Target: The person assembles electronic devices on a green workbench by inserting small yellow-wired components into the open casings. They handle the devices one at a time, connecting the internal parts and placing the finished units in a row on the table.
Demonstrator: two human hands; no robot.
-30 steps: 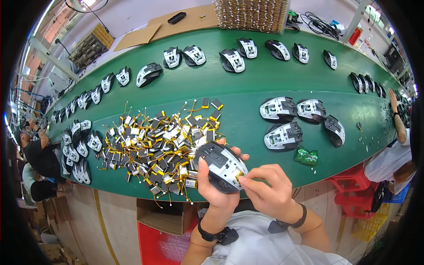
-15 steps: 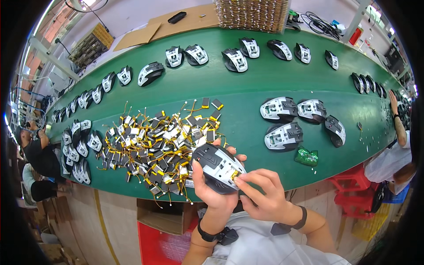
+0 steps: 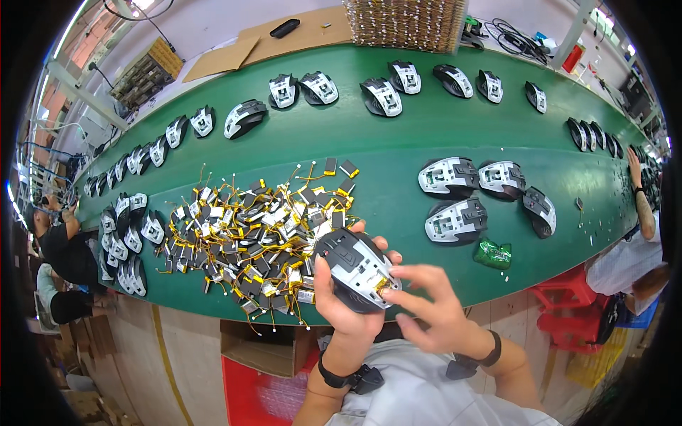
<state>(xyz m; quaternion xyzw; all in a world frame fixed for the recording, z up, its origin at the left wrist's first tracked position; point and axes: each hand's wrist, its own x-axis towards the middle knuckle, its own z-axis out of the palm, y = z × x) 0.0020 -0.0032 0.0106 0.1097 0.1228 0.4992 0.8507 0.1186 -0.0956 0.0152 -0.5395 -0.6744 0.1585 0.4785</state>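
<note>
My left hand (image 3: pixel 348 312) is wrapped round a black and silver computer mouse (image 3: pixel 352 263), tilted over the table's near edge. A small opening in the shell holds a yellow-taped battery (image 3: pixel 382 285). My right hand (image 3: pixel 433 309) is at that end of the mouse, its fingers spread and one fingertip at the battery; whether it presses there is hard to tell. Just left of the mouse lies a big heap of small flat batteries (image 3: pixel 249 241) with yellow tape and thin wires. Several similar mice (image 3: pixel 455 220) sit to the right, beside a crumpled green packet (image 3: pixel 492 253).
Along the far green strip (image 3: pixel 320 131) runs a row of mice (image 3: pixel 383 97). More mice (image 3: pixel 131 241) cluster at the left. A box densely packed with small parts (image 3: pixel 405 25) stands at the back. Co-workers sit at both sides; one arm (image 3: pixel 643 206) rests at the right.
My right fingers have spread and lifted partly off the battery. The held mouse has shifted slightly right. The far row of mice has moved a little to the right.
</note>
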